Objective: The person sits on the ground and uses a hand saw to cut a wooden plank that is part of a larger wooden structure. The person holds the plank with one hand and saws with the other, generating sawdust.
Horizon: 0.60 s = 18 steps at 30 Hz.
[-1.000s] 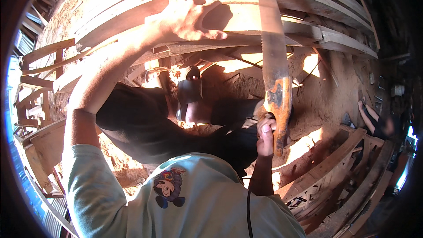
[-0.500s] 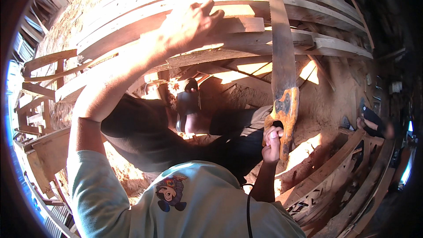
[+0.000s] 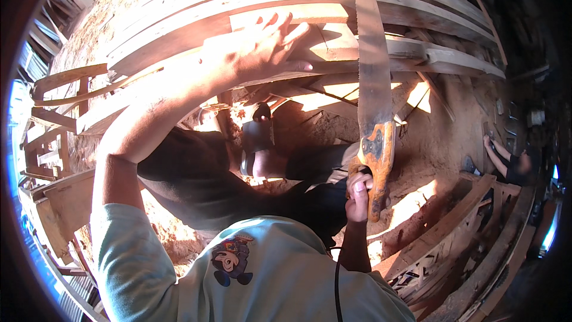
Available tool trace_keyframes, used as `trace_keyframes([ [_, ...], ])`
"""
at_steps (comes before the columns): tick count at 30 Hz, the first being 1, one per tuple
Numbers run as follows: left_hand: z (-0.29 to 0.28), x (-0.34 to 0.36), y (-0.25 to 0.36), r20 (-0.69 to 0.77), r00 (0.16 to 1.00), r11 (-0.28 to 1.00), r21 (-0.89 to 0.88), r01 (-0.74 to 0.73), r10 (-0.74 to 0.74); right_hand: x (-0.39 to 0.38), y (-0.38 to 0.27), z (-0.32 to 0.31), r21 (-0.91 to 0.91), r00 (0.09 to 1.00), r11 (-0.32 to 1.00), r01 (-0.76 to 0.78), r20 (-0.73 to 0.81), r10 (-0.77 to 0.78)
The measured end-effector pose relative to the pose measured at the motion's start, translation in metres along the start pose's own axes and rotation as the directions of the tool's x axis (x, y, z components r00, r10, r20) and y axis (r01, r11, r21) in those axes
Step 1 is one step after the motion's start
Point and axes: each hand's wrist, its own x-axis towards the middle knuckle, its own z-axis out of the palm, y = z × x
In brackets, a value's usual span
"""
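My left hand [image 3: 265, 48] lies on a pale board [image 3: 328, 36] in the upper middle, its fingers apart and pressing on the wood in bright sun. Just right of it a long handsaw blade [image 3: 372, 65] runs upright through the picture across the stacked planks [image 3: 441, 56]. The saw's worn wooden handle [image 3: 378, 161] is gripped by my right hand [image 3: 359, 191], with fingers wrapped through its opening. Whether the teeth touch the board is hard to tell. My dark-trousered legs and a foot [image 3: 262, 161] are below the planks.
Wooden frames stand at the left [image 3: 53, 131] and lower right [image 3: 441, 232]. Scrap wood lies on the sunlit dirt ground [image 3: 411, 203]. At the far right another person [image 3: 515, 164] in dark clothing reaches toward items on the ground.
The saw shifted right, then slightly back left, sitting a little lower than a second ago. My left hand has moved down slightly. The other person's arms bent, then stretched out again.
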Motion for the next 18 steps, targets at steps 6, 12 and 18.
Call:
trace_keyframes([
  [6,0.006,0.007,-0.01,0.087,0.995,0.995,-0.081,0.059,-0.052,-0.032,0.07,-0.047,-0.606,0.839,0.582,0.542,0.344,-0.422],
  [12,0.029,0.004,-0.036,0.097,0.992,0.993,-0.082,0.084,-0.076,-0.006,0.03,-0.014,-0.626,0.858,0.588,0.512,0.353,-0.372],
  [18,0.024,0.0,-0.027,-0.156,0.984,0.987,0.143,-0.069,0.091,0.013,-0.009,0.006,-0.597,0.936,0.721,0.35,0.258,-0.241],
])
